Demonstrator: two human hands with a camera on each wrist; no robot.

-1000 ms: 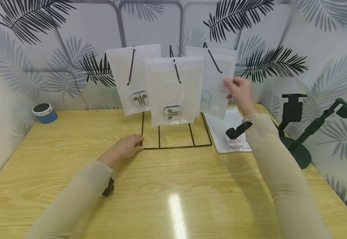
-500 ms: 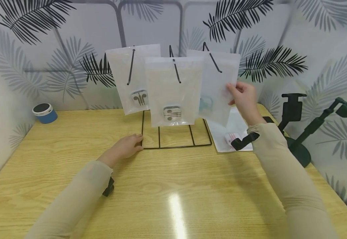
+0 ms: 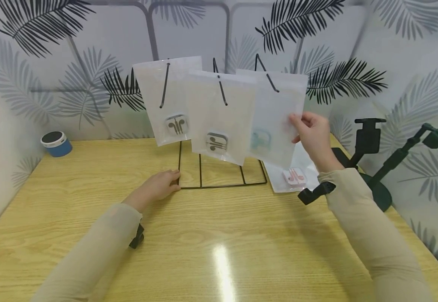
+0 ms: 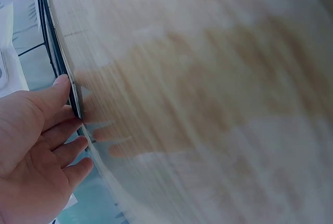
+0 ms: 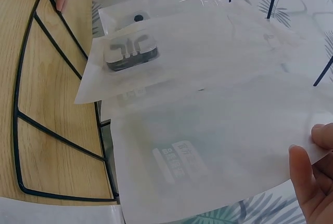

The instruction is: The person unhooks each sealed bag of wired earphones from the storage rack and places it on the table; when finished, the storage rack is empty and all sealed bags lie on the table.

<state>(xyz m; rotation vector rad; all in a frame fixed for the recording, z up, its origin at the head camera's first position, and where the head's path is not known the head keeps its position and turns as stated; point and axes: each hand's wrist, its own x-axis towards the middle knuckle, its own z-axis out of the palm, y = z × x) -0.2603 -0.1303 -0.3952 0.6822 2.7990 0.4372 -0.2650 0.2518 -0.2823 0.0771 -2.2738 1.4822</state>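
A black wire rack (image 3: pixel 222 186) stands on the wooden table with three translucent white bags on its hooks. My right hand (image 3: pixel 313 132) pinches the edge of the right bag (image 3: pixel 277 126) between thumb and fingers, and the hook still passes through its top. A greenish earphone case shows faintly through that bag. The middle bag (image 3: pixel 219 113) hangs tilted beside it, overlapping the left bag (image 3: pixel 152 90); both contain dark earphones in cases. Low at the rack's left front corner, my left hand (image 3: pixel 156 188) holds the base wire between thumb and fingers (image 4: pixel 60 96).
Another white bag (image 3: pixel 279 182) with pink earphones (image 3: pixel 295 177) lies on the table (image 3: pixel 219 235) right of the rack. A dark green stand (image 3: pixel 381 191) is at the right edge. At the back left sits a blue and white cylinder (image 3: pixel 57 144).
My right hand has moved right and down, drawing the right bag forward along its hook. The middle bag has swung into a tilt. My left hand has stayed on the rack.
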